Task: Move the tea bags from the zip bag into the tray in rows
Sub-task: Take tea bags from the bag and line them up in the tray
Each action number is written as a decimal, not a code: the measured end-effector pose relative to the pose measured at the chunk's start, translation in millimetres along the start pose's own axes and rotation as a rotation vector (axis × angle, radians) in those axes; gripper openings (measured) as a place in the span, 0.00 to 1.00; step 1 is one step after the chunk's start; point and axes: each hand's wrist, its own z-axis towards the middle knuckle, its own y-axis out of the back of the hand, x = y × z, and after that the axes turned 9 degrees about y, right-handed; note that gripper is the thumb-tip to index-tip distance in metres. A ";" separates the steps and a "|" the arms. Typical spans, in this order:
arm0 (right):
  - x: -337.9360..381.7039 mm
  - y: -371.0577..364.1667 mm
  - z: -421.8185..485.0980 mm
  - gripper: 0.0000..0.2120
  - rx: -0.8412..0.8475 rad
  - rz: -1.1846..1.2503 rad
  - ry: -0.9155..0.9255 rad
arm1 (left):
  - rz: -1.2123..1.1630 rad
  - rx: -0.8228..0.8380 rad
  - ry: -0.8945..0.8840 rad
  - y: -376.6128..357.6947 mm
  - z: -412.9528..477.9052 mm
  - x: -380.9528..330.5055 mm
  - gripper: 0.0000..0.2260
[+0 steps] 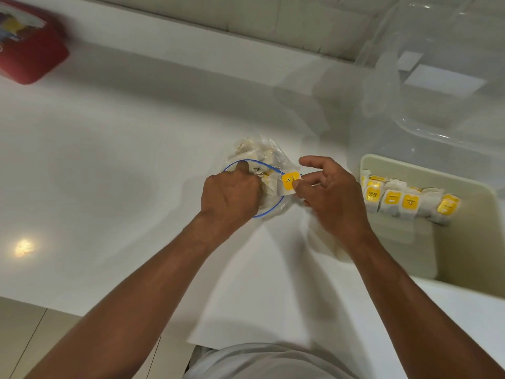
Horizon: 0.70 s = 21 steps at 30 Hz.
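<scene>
On the white tabletop (pixel 109 160), the zip bag (pixel 259 153) lies open in the middle with tea bags inside. The left hand (pixel 231 195) has a tight grip on its blue rim, fingers curled in. The right hand (pixel 329 196) pinches one yellow-tagged tea bag (pixel 287 185) at the bag's mouth, other fingers spread. In the tray (pixel 470 242) on the right, a row of tea bags (pixel 410 201) stands.
</scene>
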 end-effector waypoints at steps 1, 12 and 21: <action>-0.3 0.1 0.1 0.17 0.011 0.000 0.004 | -0.014 -0.017 -0.009 -0.8 0.5 1.3 0.05; -0.3 -0.4 -0.2 0.06 0.026 0.232 -0.051 | -0.042 -0.158 -0.060 -7.9 7.7 2.0 0.08; 7.5 2.7 4.6 0.05 -0.007 0.316 -0.084 | -0.726 0.054 0.042 32.7 2.7 28.4 0.03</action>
